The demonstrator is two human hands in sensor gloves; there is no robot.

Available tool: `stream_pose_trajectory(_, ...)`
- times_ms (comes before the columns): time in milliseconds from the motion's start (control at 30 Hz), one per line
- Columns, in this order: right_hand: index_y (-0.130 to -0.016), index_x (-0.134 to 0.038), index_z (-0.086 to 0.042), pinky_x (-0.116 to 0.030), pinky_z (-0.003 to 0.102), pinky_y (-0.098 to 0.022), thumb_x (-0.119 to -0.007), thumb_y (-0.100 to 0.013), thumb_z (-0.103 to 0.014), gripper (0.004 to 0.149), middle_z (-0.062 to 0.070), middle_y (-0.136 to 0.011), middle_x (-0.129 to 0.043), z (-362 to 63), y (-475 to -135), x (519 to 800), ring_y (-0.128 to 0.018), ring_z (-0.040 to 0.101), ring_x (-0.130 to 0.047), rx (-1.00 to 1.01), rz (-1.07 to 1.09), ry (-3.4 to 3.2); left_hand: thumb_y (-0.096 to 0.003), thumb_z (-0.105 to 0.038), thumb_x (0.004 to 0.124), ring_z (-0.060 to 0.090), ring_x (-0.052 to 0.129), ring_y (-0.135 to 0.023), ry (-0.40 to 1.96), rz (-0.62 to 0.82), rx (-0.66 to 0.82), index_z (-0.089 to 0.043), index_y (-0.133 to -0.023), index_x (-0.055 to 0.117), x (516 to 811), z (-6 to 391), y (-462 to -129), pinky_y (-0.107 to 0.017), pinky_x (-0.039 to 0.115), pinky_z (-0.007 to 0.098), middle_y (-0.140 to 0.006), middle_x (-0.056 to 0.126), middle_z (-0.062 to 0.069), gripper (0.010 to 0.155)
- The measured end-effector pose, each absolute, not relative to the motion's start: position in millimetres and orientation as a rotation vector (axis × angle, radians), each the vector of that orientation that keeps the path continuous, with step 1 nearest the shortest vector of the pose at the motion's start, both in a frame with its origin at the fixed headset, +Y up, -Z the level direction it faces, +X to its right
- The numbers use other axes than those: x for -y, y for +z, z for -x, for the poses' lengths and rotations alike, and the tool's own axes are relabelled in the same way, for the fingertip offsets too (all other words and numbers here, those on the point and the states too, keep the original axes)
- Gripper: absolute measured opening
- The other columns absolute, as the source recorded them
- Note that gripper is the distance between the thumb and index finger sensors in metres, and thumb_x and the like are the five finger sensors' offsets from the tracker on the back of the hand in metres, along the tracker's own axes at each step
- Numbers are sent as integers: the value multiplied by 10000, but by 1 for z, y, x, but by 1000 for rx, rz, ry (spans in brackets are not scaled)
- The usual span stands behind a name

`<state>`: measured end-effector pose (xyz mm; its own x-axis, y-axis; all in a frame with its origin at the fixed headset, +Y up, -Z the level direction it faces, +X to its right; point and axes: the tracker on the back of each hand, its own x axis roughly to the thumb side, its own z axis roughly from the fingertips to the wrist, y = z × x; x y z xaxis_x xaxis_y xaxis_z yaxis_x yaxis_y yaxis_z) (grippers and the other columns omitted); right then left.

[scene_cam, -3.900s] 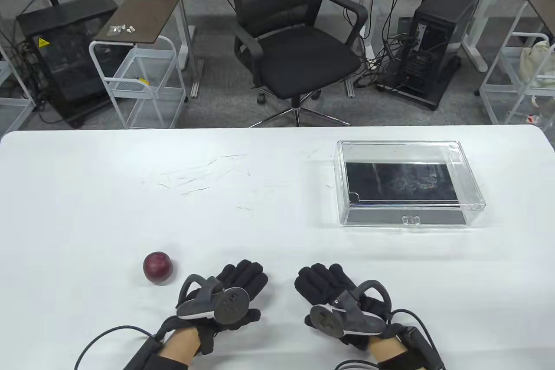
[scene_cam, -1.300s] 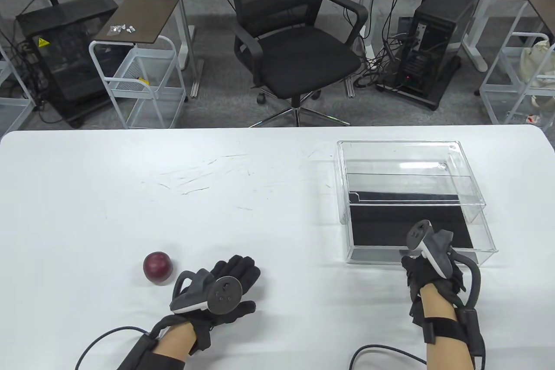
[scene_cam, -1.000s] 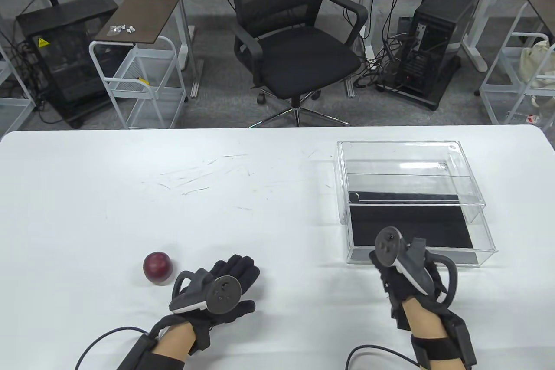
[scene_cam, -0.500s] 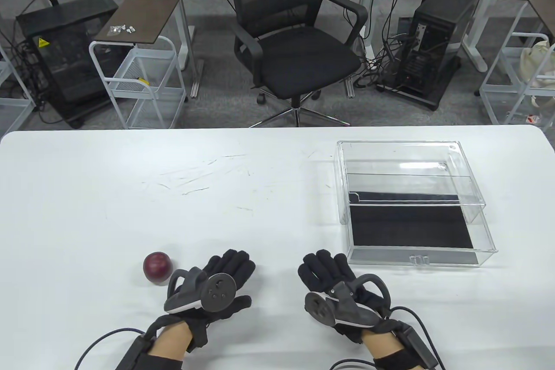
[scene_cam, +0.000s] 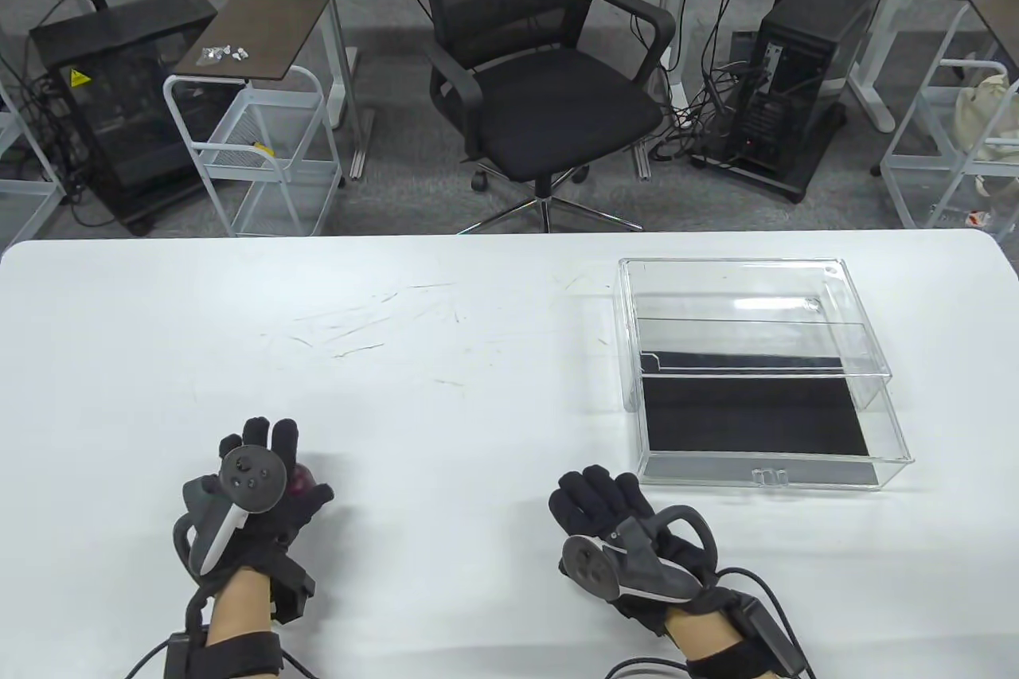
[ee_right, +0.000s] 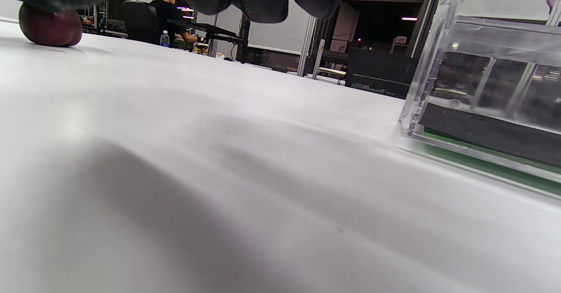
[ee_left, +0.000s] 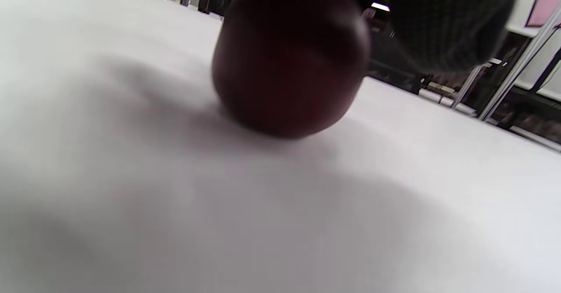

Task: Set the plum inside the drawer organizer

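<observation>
The dark red plum lies on the white table at the front left, mostly hidden under my left hand. That hand is over it with the fingers spread. In the left wrist view the plum rests on the table with one gloved finger close beside it. The clear drawer organizer stands at the right with its drawer pulled out towards me, showing a black liner. My right hand rests flat and empty on the table, in front and left of the drawer.
An office chair and carts stand beyond the table's far edge. The right wrist view shows the organizer at the right and the plum far left.
My left hand has moved left and forward from beside the plum to over it. My right hand left the pulled-out drawer earlier and rests on the table.
</observation>
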<state>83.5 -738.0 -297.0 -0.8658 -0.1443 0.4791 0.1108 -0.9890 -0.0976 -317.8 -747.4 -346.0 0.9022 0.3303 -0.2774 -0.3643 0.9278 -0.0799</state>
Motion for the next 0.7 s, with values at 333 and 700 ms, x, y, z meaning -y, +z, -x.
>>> stream_pose_trajectory(333, -1016, -508, -316, -532, 499, -742, -669, -352, -595, 738, 10, -1126, -560, -89, -304, 734, -1040, 320, -561, -86, 716, -2971, -404, -496, 905, 368, 795, -997, 398, 39, 27, -247, -1117, 534, 734, 266, -354, -745, 634, 544, -1188, 641, 104, 841)
stream_pose_trajectory(700, -1016, -521, -299, -540, 510, -731, -669, -354, -594, 740, 29, -1122, -570, -103, -306, 729, -1032, 337, -569, -94, 642, -3006, -390, -547, 876, 325, 829, -986, 151, 187, 556, -268, -1120, 504, 733, 78, -358, -738, 665, 520, -1183, 661, 68, 865)
